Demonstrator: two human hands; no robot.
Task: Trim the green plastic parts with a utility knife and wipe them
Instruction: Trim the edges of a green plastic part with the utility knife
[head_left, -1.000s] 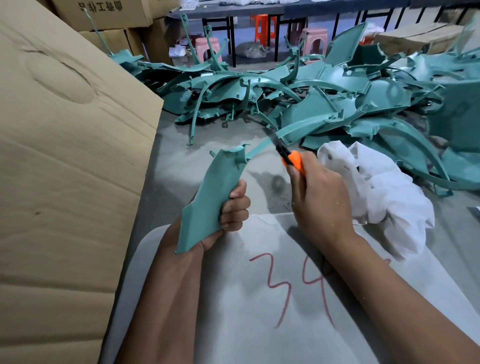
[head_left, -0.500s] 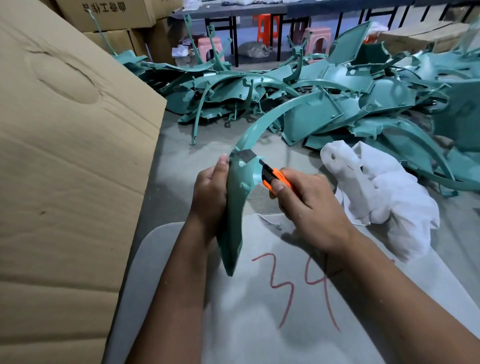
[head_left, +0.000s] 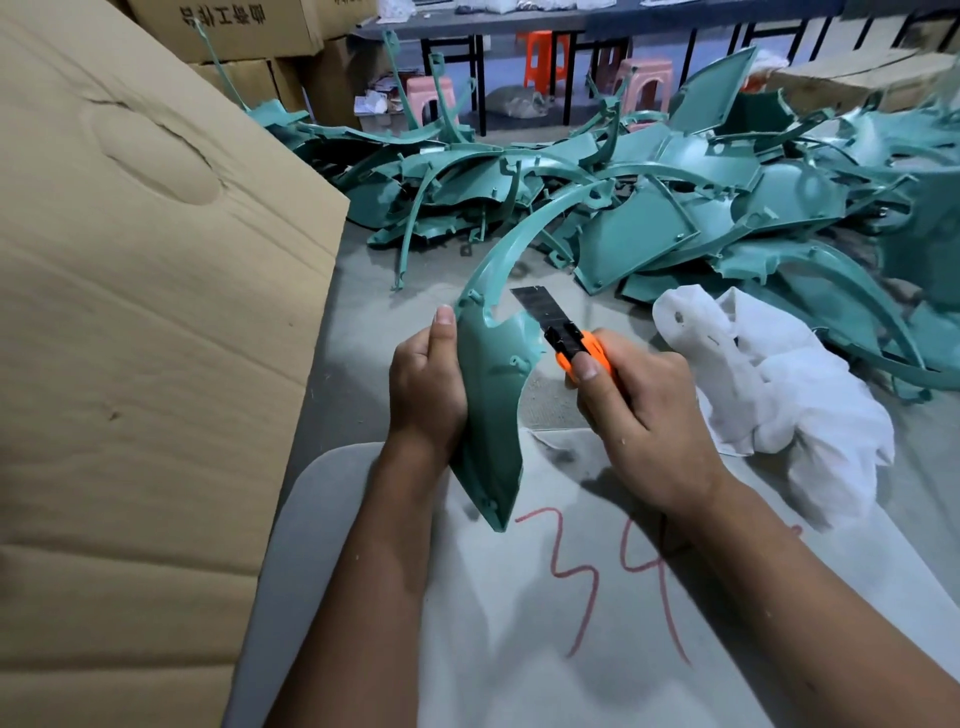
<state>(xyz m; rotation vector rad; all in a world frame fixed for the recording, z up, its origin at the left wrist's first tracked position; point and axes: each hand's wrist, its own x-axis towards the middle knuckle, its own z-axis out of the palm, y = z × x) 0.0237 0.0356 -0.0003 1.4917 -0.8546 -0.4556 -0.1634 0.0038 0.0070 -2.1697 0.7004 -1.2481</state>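
My left hand grips a curved green plastic part upright, its thumb along the left edge and its pointed lower end over the grey sheet. A long thin arm of the part arcs up and right toward the pile. My right hand grips an orange utility knife; the extended blade points up-left and lies against the part's upper right edge. A crumpled white cloth lies on the table just right of my right hand.
A big heap of green plastic parts covers the far table. A large cardboard sheet stands along the left. A grey sheet marked with red numbers lies in front of me. Cardboard boxes and stools stand behind.
My left hand turned the green part from broad face up to edge-on and upright. The knife came from the part's far tip back toward me, to its upper right edge.
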